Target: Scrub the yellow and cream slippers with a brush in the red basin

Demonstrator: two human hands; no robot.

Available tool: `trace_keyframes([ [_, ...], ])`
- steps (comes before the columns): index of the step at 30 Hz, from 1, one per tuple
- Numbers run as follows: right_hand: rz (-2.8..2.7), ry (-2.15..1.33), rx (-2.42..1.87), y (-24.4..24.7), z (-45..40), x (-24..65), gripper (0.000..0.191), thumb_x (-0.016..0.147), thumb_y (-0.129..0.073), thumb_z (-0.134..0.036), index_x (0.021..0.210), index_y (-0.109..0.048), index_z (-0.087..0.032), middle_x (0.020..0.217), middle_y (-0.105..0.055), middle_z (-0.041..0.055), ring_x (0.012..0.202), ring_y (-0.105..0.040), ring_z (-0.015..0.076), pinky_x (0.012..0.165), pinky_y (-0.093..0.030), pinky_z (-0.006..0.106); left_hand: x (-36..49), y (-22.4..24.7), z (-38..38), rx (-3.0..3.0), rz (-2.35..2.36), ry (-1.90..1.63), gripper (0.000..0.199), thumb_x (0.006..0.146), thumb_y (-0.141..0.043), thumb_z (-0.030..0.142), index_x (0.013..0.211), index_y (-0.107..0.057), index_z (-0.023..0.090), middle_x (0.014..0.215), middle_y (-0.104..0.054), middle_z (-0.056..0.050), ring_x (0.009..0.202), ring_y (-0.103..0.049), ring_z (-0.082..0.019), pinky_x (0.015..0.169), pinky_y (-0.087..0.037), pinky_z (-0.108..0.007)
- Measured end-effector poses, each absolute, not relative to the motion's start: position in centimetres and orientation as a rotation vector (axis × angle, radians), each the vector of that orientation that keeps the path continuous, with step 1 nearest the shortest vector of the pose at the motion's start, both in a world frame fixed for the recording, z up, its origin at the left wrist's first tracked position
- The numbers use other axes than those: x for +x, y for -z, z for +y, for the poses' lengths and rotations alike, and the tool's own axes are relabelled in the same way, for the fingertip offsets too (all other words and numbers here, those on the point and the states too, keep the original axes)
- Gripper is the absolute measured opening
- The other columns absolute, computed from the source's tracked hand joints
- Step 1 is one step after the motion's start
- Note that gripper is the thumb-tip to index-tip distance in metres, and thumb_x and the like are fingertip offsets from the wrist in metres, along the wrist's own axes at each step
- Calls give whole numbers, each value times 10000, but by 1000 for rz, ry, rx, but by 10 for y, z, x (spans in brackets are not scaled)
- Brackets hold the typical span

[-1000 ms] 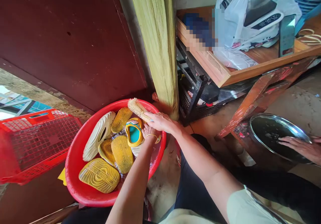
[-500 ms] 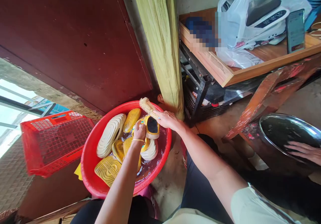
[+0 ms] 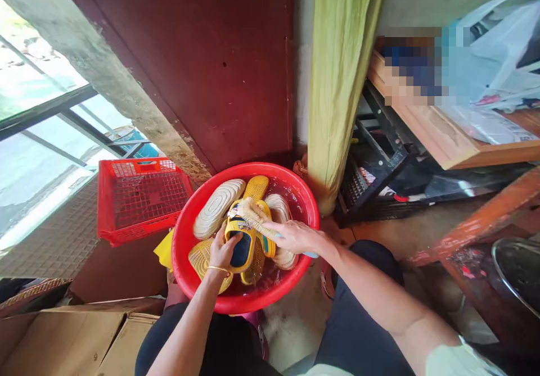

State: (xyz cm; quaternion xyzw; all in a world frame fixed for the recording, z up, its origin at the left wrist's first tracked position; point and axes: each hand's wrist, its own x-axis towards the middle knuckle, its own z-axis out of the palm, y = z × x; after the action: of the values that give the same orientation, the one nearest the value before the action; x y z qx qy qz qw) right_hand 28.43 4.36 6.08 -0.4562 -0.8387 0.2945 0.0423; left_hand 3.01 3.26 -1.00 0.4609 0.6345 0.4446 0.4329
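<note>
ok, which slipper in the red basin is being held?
The yellow slipper with the dark blue insole, gripped by the left hand under the brush; the others lie with ridged soles up.

A red basket (image 3: 143, 199) sits at my nine o'clock, and a cardboard box (image 3: 71, 336) is at eight. A green post (image 3: 340, 84) stands at one, and a metal pot (image 3: 518, 272) at four.

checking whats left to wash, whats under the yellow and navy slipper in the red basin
A yellow-soled shoe lies partly under the yellow and navy slipper, in the red basin. The left hand holds the slipper; whatever lies directly below it, including the basin floor, is covered.
</note>
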Motion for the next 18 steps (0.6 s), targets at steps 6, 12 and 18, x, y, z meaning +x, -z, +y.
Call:
trace_keyframes([
  [6,-2605,-743,-1456,-68,55,278,558,1000,-428,-327,1557,-408,-351,1266,-724,49,1036,-719,257,873,-524,335,19,22,46,1643,1860,-930,572,777,-573,313,1331,-574,169,1238,-699,-124,1160,-649,-316,1028,-495,-429],
  [12,-2571,-536,-1636,-52,72,246,601,994,-399,-238,1591,-346,-294,1139,-761,96,957,-730,250,801,-538,328,27,30,42,1773,1878,-854,630,754,-569,204,1381,-543,149,1401,-616,-158,1286,-588,-325,1126,-432,-439],
  [18,-2460,-762,-1557,-52,80,268,568,980,-459,-290,1548,-433,-287,1155,-758,69,931,-726,219,801,-520,287,17,19,47,1158,1810,-1259,419,827,-631,391,1192,-667,188,1141,-730,-104,1165,-640,-313,1009,-507,-407],
])
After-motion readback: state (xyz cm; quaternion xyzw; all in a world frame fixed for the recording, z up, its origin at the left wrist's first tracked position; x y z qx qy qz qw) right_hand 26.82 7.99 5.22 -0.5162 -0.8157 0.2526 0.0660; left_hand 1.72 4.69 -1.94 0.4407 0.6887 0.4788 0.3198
